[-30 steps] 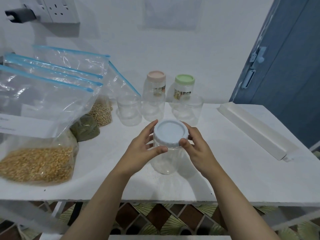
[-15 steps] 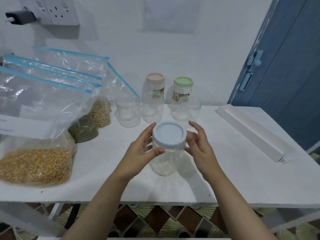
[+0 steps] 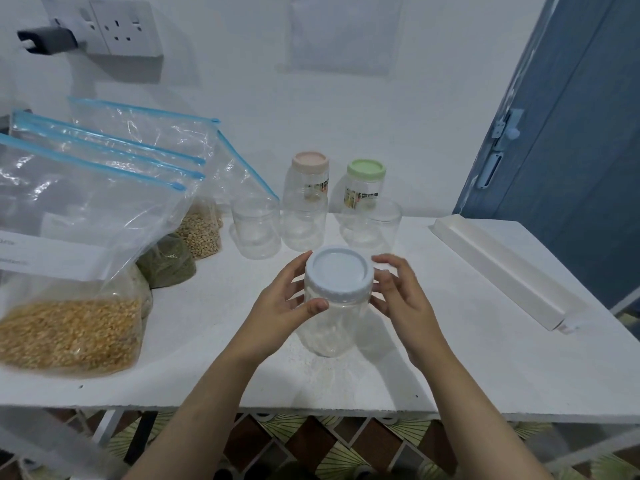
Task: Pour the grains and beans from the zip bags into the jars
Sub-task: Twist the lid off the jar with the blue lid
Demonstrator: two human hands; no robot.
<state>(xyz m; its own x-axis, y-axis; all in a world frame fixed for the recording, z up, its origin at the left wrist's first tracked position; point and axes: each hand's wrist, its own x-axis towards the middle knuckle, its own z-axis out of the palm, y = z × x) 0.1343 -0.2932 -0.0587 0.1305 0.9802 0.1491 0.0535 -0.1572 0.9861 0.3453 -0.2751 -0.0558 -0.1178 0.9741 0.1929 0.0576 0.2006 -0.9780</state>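
Two hands flank one clear jar [image 3: 329, 327] standing upright on the white table [image 3: 467, 341], near its front edge. The jar carries a pale blue lid [image 3: 338, 273], seated on its mouth. The left hand [image 3: 280, 306] grasps the jar: its thumb lies across the wall just under the lid and its fingers curve round the far left side. The right hand [image 3: 401, 299] sits just beside the lid on the right, fingers loosely spread and blurred; whether they touch the lid cannot be told, and the grip reads as released. Behind the jar, three lidless clear jars [image 3: 256, 230] stand in a row, and behind those a pink-lidded jar [image 3: 308, 178] and a green-lidded jar [image 3: 363, 185] against the wall. Left of the jar, well apart, zip bags [image 3: 104, 188] with blue seals stand in a group; the nearest bag of yellow grain [image 3: 69, 330] rests on the table's front left. A long white box [image 3: 502, 268] lies on the right side.
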